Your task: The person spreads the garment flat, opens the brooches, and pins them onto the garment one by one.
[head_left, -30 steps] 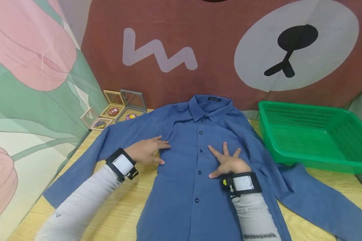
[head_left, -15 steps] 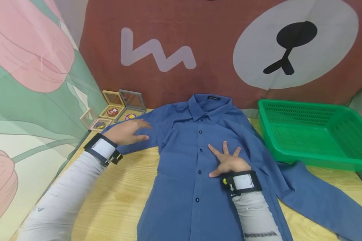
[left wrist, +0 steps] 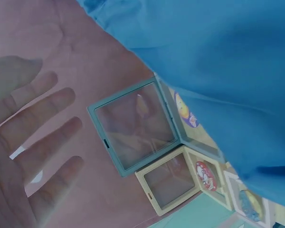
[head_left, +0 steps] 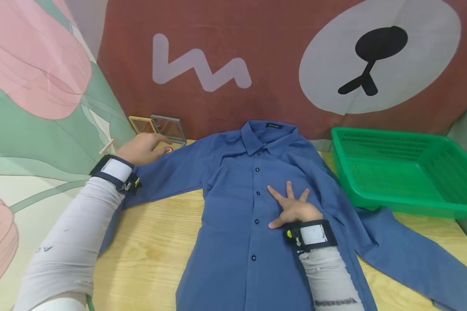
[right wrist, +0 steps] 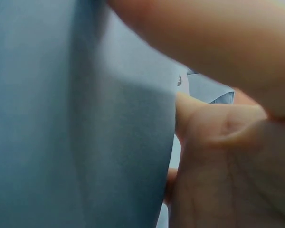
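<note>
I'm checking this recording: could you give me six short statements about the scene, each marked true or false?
1. The right hand lies spread on the front of the blue shirt. True.
2. The fingers of the left hand are extended. True.
3. The left hand grips the shirt's collar. False: it holds nothing and is apart from the collar.
4. In the head view, the green basket is left of the collar. False: it is right of it.
5. The grey case has its lid open. True.
6. The shirt's front has no buttons. False: dark buttons run down it.
</note>
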Available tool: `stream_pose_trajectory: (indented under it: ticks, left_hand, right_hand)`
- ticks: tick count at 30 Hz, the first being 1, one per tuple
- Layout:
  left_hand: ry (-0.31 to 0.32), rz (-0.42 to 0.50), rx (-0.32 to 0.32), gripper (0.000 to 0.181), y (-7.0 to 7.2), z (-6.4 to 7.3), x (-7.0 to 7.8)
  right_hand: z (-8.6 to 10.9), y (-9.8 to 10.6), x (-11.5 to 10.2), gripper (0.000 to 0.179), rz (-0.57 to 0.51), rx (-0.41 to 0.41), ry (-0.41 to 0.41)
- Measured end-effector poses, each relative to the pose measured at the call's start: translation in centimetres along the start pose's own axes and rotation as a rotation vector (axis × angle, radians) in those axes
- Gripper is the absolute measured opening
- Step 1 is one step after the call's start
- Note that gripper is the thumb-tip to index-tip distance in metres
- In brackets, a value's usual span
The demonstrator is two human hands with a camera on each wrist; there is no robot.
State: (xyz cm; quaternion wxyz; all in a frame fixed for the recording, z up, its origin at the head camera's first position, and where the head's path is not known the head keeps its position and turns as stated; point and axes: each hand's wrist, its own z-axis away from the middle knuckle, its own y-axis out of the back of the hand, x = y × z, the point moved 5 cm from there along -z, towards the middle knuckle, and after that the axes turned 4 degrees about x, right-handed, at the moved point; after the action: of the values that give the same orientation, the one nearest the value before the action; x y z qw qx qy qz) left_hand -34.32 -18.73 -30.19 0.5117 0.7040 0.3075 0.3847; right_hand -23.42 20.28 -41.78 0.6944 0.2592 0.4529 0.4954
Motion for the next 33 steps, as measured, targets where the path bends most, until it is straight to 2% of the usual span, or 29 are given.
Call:
stream_pose_trajectory:
  ticks: [3,9,12,16,18,22,26,30,33]
  left_hand:
    - [0.022,-0.002,0.013,0.032,0.5,-0.5,0.0]
    - [0.043,-0.011,-0.003,0.032,0.9,-2.2,-0.7]
    - [0.089,0.010,-0.017,0.033,0.7,-2.9,-1.3]
    - [0.139,0.028,-0.035,0.035,-0.4,-3.7,-2.5]
    - [0.151,0.003,-0.041,0.036,-1.0,-3.9,-3.1]
    - [0.157,-0.061,-0.073,0.035,-2.3,-4.2,-4.3]
    - [0.157,-0.067,-0.110,0.034,-3.4,-4.5,-5.8]
    - [0.155,-0.055,-0.104,0.034,-4.2,-5.2,-7.2]
    - [0.184,-0.052,-0.099,0.035,-4.7,-5.7,-8.0]
  right_hand:
    - [0.1,0.0,0.0,0.115,0.003,-0.002,-0.003]
    - [0.1,-0.1,0.0,0.115,0.008,0.004,-0.012]
    - [0.0,-0.1,0.0,0.115,0.009,0.009,-0.013]
    - [0.0,-0.2,-0.1,0.115,0.012,0.010,-0.023]
    - [0.0,-0.1,-0.1,0.116,0.023,0.012,-0.033]
    - [0.0,0.0,-0.1,0.116,0.039,0.013,-0.060]
    - [0.0,-0.3,0.0,0.117,0.038,0.017,-0.065]
    - [-0.1,-0.5,0.1,0.117,0.037,0.027,-0.076]
    - [-0.3,-0.4,0.1,0.117,0.035,0.030,-0.077]
